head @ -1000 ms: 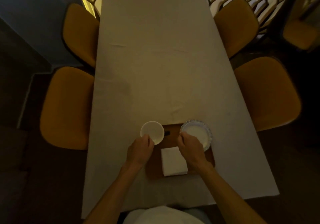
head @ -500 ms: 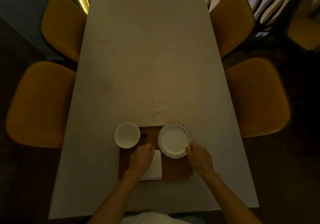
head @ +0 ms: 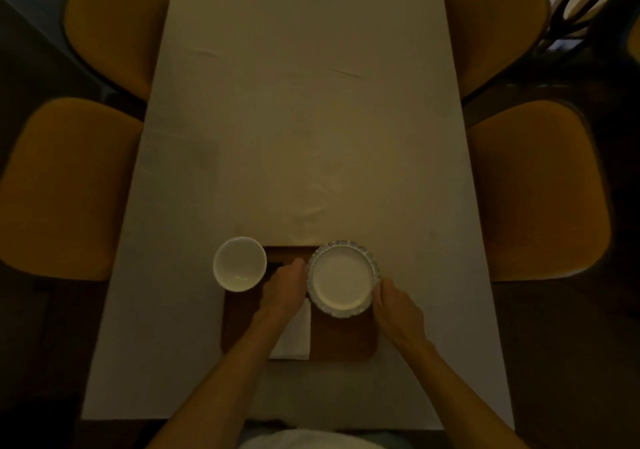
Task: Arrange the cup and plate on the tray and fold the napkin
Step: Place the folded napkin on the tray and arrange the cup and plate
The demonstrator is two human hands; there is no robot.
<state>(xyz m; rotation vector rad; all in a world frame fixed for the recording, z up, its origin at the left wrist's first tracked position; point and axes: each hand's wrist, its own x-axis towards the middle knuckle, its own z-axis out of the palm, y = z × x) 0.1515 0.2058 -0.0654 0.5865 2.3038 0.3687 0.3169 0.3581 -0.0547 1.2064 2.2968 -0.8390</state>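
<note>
A brown tray [head: 341, 343] lies on the near part of the table. A white cup [head: 239, 263] stands at the tray's far left corner, partly over its edge. A white plate [head: 343, 278] with a patterned scalloped rim sits on the tray's far right part. My left hand [head: 284, 289] touches the plate's left rim and my right hand [head: 398, 310] grips its near right rim. A white napkin [head: 294, 339] lies on the tray, partly hidden under my left forearm.
The long table [head: 311, 119] is covered with a pale cloth. Two mustard chairs stand on the left [head: 65, 188] and two on the right [head: 540, 188]. A dark small object [head: 275, 265] lies on the tray beside the cup.
My left hand left the cup and moved right to the plate's left rim. My right hand shifted from the plate's left side to its near right rim. The view drew closer.
</note>
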